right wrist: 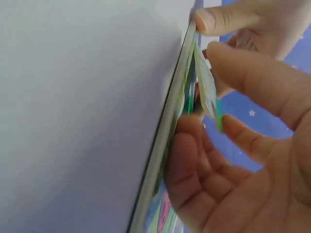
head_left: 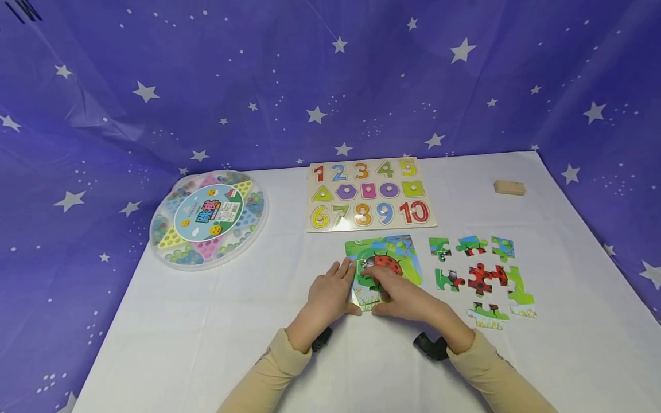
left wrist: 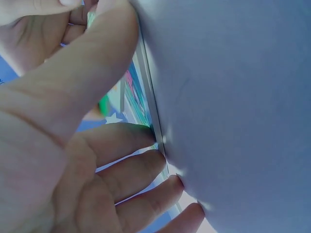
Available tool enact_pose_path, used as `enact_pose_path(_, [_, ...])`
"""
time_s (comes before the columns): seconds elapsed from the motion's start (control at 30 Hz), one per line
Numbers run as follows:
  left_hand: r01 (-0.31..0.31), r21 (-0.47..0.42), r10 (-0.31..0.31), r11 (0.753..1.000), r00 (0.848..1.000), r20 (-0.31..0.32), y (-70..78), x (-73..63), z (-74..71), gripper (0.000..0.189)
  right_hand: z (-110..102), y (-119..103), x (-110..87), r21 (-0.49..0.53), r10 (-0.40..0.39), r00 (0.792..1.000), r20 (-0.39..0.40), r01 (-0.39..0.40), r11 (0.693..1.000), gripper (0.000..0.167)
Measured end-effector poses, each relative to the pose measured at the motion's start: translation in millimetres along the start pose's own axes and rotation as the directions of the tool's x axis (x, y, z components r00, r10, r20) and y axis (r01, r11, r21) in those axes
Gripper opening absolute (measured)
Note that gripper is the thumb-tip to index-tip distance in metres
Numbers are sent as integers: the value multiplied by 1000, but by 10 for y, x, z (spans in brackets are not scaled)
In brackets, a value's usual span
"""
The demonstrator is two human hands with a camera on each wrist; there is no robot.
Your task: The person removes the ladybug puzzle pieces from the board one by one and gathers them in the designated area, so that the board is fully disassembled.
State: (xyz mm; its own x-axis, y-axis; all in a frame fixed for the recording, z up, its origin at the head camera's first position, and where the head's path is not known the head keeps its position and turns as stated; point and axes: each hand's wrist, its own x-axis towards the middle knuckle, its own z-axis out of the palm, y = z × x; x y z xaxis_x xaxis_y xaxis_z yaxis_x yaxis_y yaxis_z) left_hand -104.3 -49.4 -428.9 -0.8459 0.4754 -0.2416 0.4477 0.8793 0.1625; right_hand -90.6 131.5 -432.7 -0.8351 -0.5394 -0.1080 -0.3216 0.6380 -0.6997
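Note:
A ladybird jigsaw board [head_left: 408,245] lies on the white table between the two hands. My left hand [head_left: 329,293] rests along its left edge, with fairly straight fingers against the side and the thumb near the bottom corner. At the lower left of the board, my right hand [head_left: 405,295] pinches a jigsaw piece [right wrist: 208,90] between thumb and forefinger. This piece stands tilted up from the board in the right wrist view. The other right fingers curl in over the board, and the hand covers part of the picture.
Loose jigsaw pieces [head_left: 480,279], several of them, lie right of the board. Behind it is a wooden number board [head_left: 372,223]. A round Chinese checkers box [head_left: 260,221] sits at the left, and a small wooden block [head_left: 509,187] at the back right.

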Motion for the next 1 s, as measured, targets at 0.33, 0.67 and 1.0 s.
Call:
enact_pose_path(0.33, [3,23,-3,1000,1000,11,12,7,0,99,34,-39,25,5,-54,998,-14,54,999,61])
enact_pose_path(0.67, [-3,15,3,1000,1000,9,-2,-11,-22,97,-88,46,-62,142,-56,997,-60,64,988,59])
enact_pose_path(1.0, [-13,-33,13,999,1000,8,-15,-15,-6,97,-344,245,-366,321,25,982,-188,38,946,57])
